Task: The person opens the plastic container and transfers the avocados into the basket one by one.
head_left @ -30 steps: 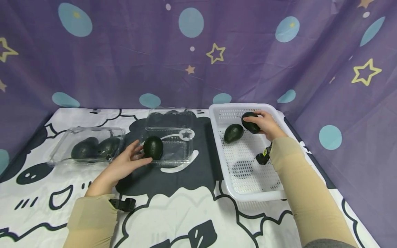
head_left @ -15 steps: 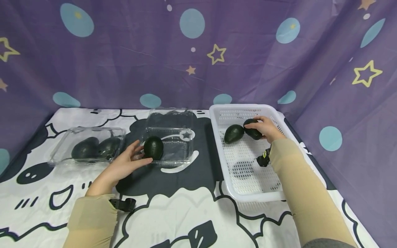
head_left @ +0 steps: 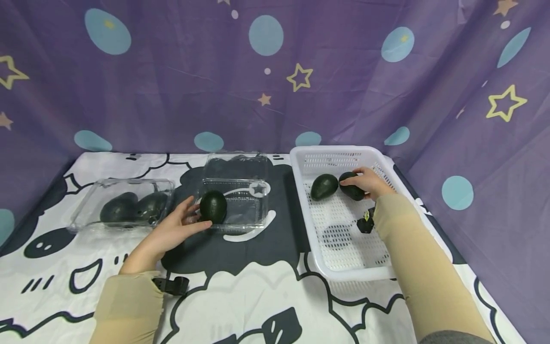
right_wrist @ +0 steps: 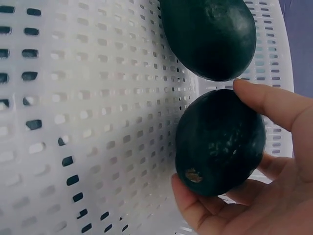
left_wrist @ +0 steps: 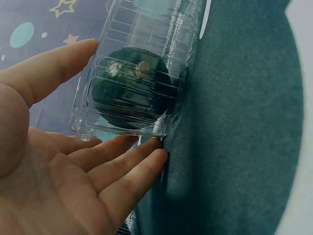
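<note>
In the white basket [head_left: 343,253], my right hand [head_left: 373,182] holds a dark green avocado [right_wrist: 220,142] between thumb and fingers. A second avocado [head_left: 324,187] lies just left of it. My left hand [head_left: 172,229] rests at the left end of an unlidded clear plastic clamshell box [head_left: 245,217], its fingers nearly straight. Inside that end sits one avocado [head_left: 213,207]. The left wrist view has the thumb [left_wrist: 63,61] at one side of the box wall and the fingertips [left_wrist: 159,159] along its lower edge.
A closed clear clamshell box [head_left: 83,210] with two avocados [head_left: 120,207] stands to the left. The raised lid [head_left: 236,166] of the middle box leans back. Behind the patterned tablecloth [head_left: 240,296] hangs a purple curtain [head_left: 172,71].
My right hand has moved the avocado down and slightly right, deeper into the basket, beside the other one. My left hand has stayed in place at the middle box.
</note>
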Available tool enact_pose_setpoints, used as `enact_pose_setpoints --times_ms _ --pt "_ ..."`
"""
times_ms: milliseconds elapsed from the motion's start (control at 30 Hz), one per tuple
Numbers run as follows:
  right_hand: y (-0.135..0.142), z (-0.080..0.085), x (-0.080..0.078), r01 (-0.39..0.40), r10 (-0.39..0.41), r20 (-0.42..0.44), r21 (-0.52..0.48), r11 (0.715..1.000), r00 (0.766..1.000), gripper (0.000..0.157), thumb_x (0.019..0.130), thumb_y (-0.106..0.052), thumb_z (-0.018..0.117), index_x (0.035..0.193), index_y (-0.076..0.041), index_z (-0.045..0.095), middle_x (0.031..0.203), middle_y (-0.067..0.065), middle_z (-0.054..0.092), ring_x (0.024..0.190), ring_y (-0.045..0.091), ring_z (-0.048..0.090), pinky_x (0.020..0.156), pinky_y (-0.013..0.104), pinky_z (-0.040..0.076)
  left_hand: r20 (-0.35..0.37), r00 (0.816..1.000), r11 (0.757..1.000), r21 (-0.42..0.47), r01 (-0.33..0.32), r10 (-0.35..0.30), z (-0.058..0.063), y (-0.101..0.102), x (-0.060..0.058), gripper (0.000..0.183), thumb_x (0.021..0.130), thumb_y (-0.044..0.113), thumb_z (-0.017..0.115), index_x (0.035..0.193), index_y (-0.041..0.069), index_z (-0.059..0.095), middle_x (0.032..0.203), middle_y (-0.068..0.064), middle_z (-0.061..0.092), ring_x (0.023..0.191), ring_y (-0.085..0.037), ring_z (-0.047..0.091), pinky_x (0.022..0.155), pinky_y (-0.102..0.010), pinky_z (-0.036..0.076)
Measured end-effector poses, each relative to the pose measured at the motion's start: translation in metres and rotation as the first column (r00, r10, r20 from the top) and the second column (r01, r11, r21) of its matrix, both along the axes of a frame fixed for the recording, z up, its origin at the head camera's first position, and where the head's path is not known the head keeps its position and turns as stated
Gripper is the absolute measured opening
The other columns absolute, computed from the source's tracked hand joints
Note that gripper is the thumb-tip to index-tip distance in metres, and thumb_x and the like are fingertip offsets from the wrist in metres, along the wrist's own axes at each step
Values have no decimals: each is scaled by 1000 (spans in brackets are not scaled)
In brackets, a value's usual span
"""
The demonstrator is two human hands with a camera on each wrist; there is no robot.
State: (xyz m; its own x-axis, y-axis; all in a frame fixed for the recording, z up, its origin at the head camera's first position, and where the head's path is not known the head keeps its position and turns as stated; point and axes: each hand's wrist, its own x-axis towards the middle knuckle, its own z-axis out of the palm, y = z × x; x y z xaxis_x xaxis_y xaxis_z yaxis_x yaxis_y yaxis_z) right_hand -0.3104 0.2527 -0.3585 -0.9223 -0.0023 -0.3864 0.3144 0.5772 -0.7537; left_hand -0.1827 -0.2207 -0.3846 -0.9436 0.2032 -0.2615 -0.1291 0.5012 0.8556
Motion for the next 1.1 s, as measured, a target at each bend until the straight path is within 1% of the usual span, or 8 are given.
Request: enact_pose_setpoints --times_ms 67,200,333,500,667,767,900,1100 --pt "-1 0 0 2 -2 10 8 1000 1000 88 87 -34 71 153 -1 23 146 27 40 113 27 54 84 39 50 -2 1000 1000 -3 1 -1 0 0 0 108 94 40 67 158 7 -14 164 -27 10 147 -49 22 114 -66 27" --pt "-2 -2 0 5 -6 30 25 1000 1000 80 92 -30 65 154 -1 22 147 25 38 117 30 51 82 37 49 -7 1000 1000 -16 6 -6 -1 0 0 108 94 39 67 158 7 -14 163 -28 10 146 -50 23 112 -66 28" --pt "-3 -1 2 -1 -1 40 41 999 999 80 94 -29 66 154 -2 21 148 25 37 118 29 49 81 37 48 -4 1000 1000 -12 6 -6 -2 0 -1 108 94 39 67 158 8 -14 163 -27 10 146 -49 22 113 -66 28" --pt "-5 -1 2 -35 32 44 76 997 999 85 92 -28 68 156 -2 19 155 24 28 131 33 41 93 48 47 -2 1000 1000 -18 9 -9 -2 -1 0 107 95 40 66 158 8 -14 163 -27 10 146 -49 22 112 -66 29" --pt "-7 -3 -1 -47 42 50 90 995 998 88 92 -27 69 157 -2 15 160 23 20 143 39 31 107 60 39 1 1000 1000 -22 7 -7 -1 -1 1 108 94 40 66 158 8 -15 163 -27 10 146 -49 22 112 -66 29" --pt "-8 -3 0 -44 40 50 90 995 998 89 92 -27 69 157 -3 14 161 24 17 145 40 28 109 62 37 2 1000 1000 -19 4 -4 -1 -1 1 108 94 40 67 158 8 -15 163 -27 10 146 -49 22 112 -66 29" --pt "-10 -3 1 -46 43 41 83 995 998 87 92 -26 70 156 -3 17 160 24 18 146 41 26 109 65 35 5 1000 1000 -11 6 -5 -2 -1 1 108 95 39 67 158 8 -15 163 -28 9 147 -49 22 112 -66 29" --pt "-11 -1 1 -47 46 39 33 998 998 85 91 -23 70 156 -4 18 161 24 17 148 42 22 111 67 30 3 1000 1000 -13 11 -11 -2 -1 -1 108 95 40 66 157 7 -16 163 -28 8 146 -50 21 112 -66 28"
